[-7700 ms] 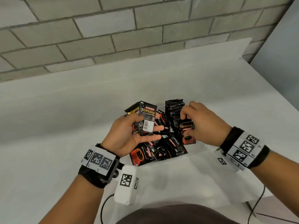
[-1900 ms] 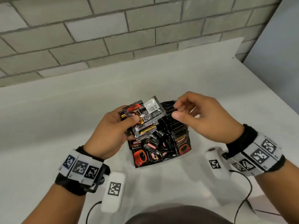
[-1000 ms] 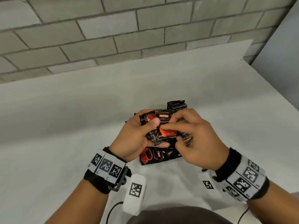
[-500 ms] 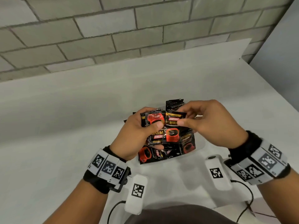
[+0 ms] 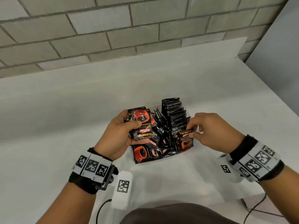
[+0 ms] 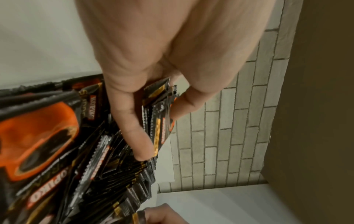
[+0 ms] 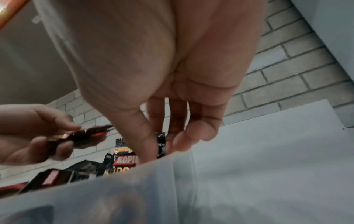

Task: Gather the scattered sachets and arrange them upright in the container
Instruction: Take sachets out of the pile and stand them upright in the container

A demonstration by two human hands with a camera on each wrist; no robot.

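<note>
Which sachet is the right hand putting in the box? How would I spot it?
Find the white table and the clear container of black sachets in its middle. At the near end of the upright row stands one sachet. Only this one has the right hand pinching its gold top edge.

Left hand: our left hand point(image 5: 120, 136) grips a small stack of sachets point(image 5: 142, 125), thumb laid across the top one, red cup facing up.
Right hand: our right hand point(image 5: 210, 131) pinches the top edge of one sachet point(image 5: 185, 139) standing at the near end of the upright row point(image 5: 174, 113).
Container: a clear container point(image 5: 188, 115) on the white table point(image 5: 64, 110); loose sachets point(image 5: 155, 146) lie jumbled in its left part.
Backdrop: we face a grey brick wall point(image 5: 113, 29).
</note>
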